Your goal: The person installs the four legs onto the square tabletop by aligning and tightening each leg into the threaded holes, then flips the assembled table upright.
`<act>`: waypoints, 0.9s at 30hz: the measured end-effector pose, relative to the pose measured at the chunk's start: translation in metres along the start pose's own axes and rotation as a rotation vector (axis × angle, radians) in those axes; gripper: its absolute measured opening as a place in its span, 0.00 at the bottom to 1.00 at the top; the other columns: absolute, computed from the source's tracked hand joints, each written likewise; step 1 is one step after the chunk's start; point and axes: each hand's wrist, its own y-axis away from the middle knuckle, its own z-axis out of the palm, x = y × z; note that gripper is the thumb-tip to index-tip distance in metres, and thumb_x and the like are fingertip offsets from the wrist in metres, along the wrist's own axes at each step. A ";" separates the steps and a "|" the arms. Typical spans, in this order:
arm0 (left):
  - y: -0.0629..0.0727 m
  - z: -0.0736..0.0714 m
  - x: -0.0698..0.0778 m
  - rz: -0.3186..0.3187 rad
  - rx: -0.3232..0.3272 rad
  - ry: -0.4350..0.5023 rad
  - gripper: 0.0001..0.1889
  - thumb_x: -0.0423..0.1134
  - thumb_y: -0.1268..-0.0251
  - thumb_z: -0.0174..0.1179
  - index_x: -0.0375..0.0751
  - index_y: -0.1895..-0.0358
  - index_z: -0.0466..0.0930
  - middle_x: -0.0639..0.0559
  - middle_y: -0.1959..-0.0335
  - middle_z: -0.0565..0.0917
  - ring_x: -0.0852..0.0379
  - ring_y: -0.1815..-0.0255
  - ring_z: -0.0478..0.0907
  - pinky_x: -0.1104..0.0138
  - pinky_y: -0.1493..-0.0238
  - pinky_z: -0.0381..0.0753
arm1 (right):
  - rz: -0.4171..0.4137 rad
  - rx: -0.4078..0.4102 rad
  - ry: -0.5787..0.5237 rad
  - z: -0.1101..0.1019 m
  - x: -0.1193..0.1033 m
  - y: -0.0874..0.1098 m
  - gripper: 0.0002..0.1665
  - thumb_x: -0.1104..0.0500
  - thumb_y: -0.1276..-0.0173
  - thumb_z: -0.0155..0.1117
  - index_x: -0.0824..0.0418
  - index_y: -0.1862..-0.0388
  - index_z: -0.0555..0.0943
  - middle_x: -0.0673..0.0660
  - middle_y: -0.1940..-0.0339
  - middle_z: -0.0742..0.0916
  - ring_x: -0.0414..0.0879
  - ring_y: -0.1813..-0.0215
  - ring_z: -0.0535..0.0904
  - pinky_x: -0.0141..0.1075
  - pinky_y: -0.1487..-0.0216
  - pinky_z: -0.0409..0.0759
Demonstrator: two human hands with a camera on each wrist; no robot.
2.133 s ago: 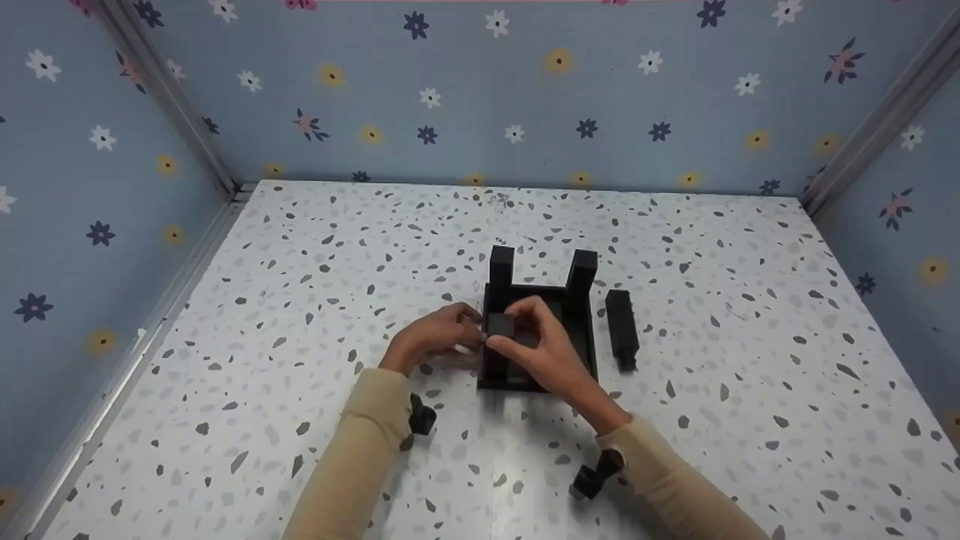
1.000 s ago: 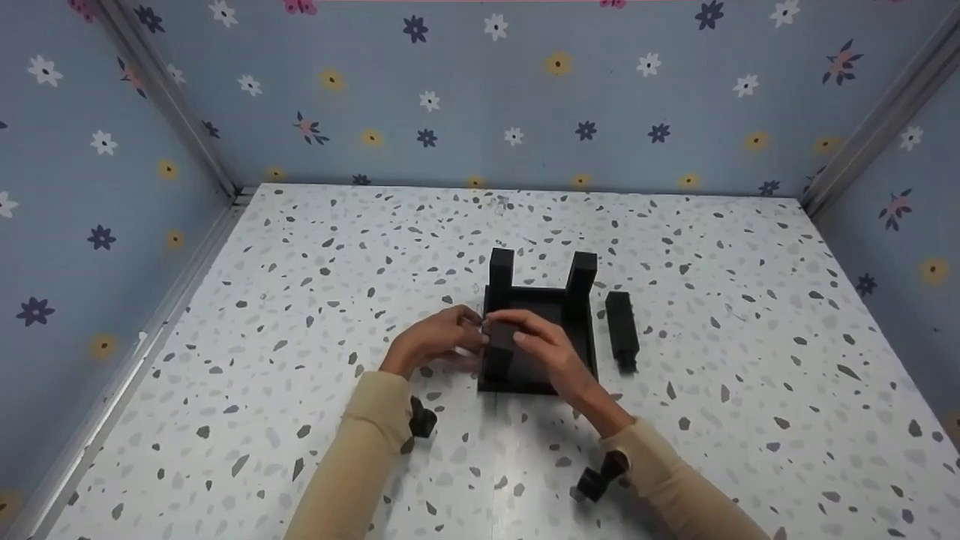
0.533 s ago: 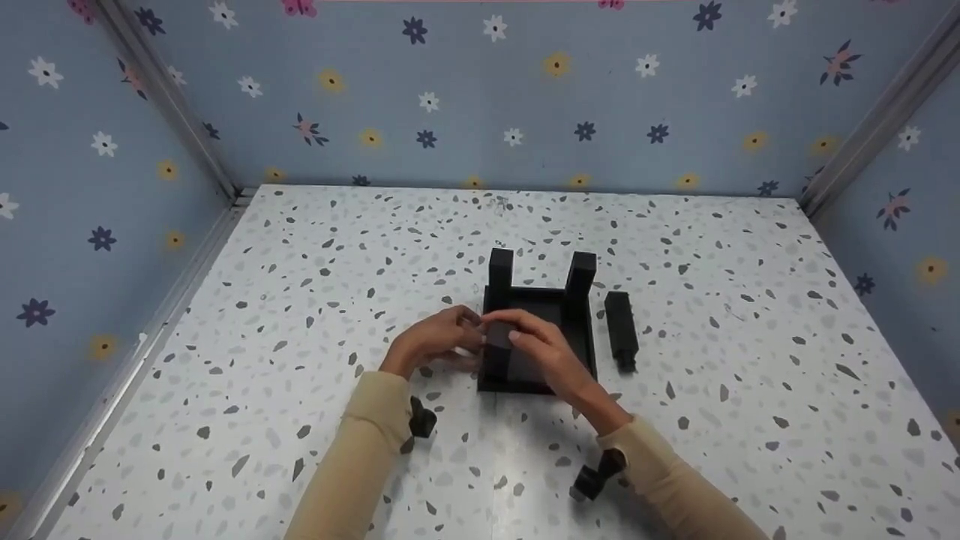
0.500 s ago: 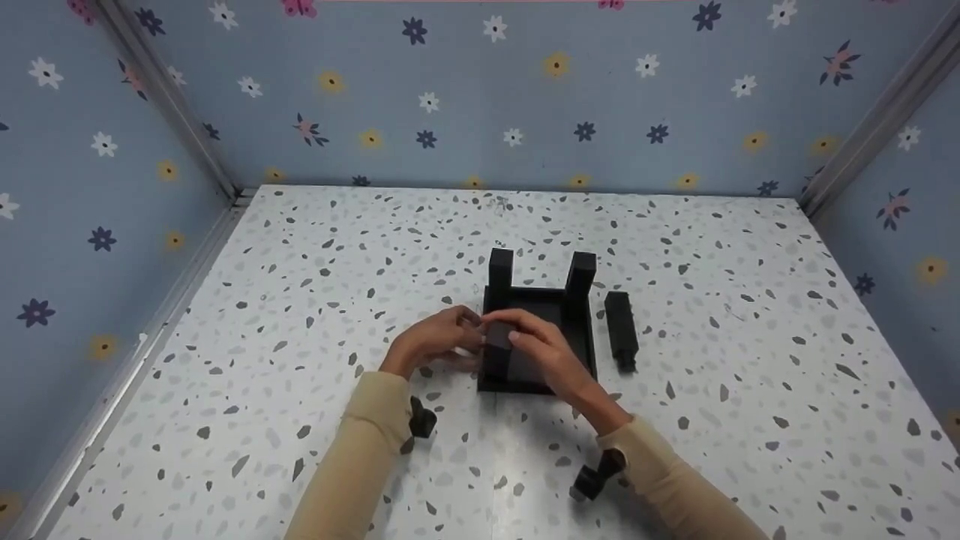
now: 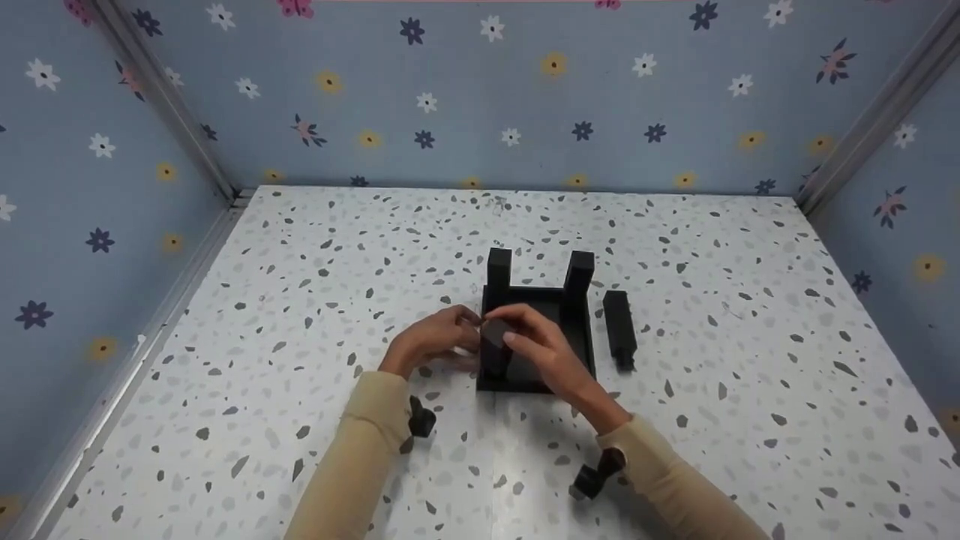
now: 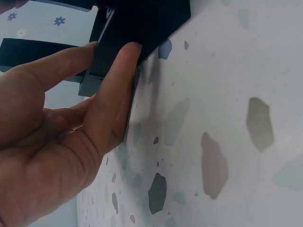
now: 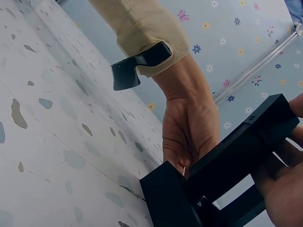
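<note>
A black square frame [image 5: 536, 387] like a small upturned table lies on the surface, with two square legs standing at its far corners, the far left leg [image 5: 499, 270] and the far right leg [image 5: 579, 277]. My right hand [image 5: 551, 354] pinches the upper end of the near-left leg [image 5: 493, 356] between thumb and fingers. In the right wrist view this leg [image 7: 236, 146] rises from the frame's corner. My left hand [image 5: 436, 334] holds the frame's left side, its fingertips against the outer wall [image 6: 142, 23] in the left wrist view.
A loose black leg [image 5: 619, 326] with a narrower stub end lies just right of the frame. The speckled white tabletop [image 5: 337, 247] is enclosed by blue flowered panels [image 5: 465, 90] at the back and sides. Black mounts [image 5: 596, 476] sit at both sleeves' cuffs.
My right hand has let its fingers shift round the near-left leg and taken a fresh pinch, and the leg has turned about its length. The left hand stays in place.
</note>
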 end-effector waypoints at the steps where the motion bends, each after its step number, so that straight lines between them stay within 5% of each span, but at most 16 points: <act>1: 0.000 0.000 0.001 -0.005 0.003 -0.004 0.28 0.29 0.47 0.63 0.38 0.40 0.68 0.40 0.53 0.80 0.49 0.56 0.81 0.62 0.54 0.84 | 0.000 0.003 0.000 0.000 0.000 0.000 0.20 0.63 0.30 0.52 0.72 0.42 0.71 0.66 0.48 0.77 0.47 0.53 0.74 0.37 0.53 0.77; 27: 0.001 0.001 0.001 -0.014 0.026 -0.017 0.22 0.33 0.41 0.63 0.40 0.43 0.70 0.42 0.53 0.80 0.50 0.55 0.81 0.61 0.53 0.84 | 0.031 0.078 0.154 0.003 0.001 0.000 0.18 0.60 0.32 0.61 0.64 0.45 0.73 0.60 0.50 0.79 0.50 0.50 0.76 0.34 0.49 0.79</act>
